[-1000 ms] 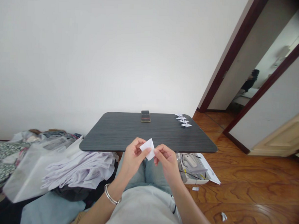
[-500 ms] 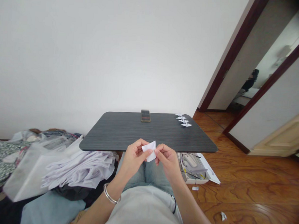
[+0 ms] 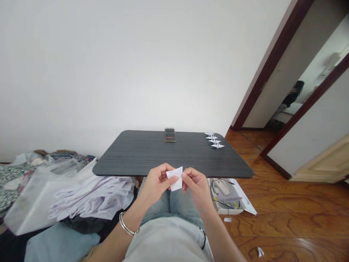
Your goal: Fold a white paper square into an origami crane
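A: What has moved since the earliest head view?
B: The folded white paper (image 3: 177,173). It stood corner-up like a diamond; now it's turned, with an edge along the top. The hands have barely shifted.
A: How should it handle?
B: Almost weightless, I'd judge: crisp enough to keep a crease, but easily bent or torn. It may slide a little between dry fingertips.
A: Where would you take hold?
B: Flat across the body with one thumb, and lightly at an edge with the other, without crushing the corners.
A: And the hands now?
B: The left hand (image 3: 157,184) pinches it, thumb on the near face, fingers behind. The right hand (image 3: 196,184) has thumb and forefinger at its right edge, apparently gripping it.
A: So the paper lies where?
B: Between both hands, off the surface, by the near edge of the desk (image 3: 139,152); paper cranes (image 3: 218,146) stand well apart, far right.
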A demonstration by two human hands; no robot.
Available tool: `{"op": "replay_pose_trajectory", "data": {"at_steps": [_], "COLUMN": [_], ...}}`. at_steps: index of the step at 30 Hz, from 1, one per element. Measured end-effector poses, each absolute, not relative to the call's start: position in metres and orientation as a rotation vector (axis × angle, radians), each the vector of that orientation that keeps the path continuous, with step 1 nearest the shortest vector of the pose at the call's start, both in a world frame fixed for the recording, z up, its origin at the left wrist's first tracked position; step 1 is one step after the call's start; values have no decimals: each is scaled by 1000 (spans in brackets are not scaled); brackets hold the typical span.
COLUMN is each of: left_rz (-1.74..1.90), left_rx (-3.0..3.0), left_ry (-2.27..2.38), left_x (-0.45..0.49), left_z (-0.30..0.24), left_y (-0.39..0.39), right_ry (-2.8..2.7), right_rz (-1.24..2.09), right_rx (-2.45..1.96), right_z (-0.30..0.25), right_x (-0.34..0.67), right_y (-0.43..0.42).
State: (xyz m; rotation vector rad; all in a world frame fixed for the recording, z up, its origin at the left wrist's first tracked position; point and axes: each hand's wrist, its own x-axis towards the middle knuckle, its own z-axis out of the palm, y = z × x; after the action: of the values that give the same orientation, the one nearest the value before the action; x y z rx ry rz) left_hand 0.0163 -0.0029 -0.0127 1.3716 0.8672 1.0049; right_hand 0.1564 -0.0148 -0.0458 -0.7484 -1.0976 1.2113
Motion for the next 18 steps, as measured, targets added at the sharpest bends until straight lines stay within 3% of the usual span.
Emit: {"op": "replay_pose_trajectory", "data": {"at_steps": [18], "left_rz": [987], "left_rx": [1374], "left_ry": [861], "left_x": [20], "left_z": [-17], "left_y": [0], "right_ry": [-1097], "right_rz": [1084], "right_rx": [-790], "right_z": [-52], "right_x": [155], "right_y": [-13]}}
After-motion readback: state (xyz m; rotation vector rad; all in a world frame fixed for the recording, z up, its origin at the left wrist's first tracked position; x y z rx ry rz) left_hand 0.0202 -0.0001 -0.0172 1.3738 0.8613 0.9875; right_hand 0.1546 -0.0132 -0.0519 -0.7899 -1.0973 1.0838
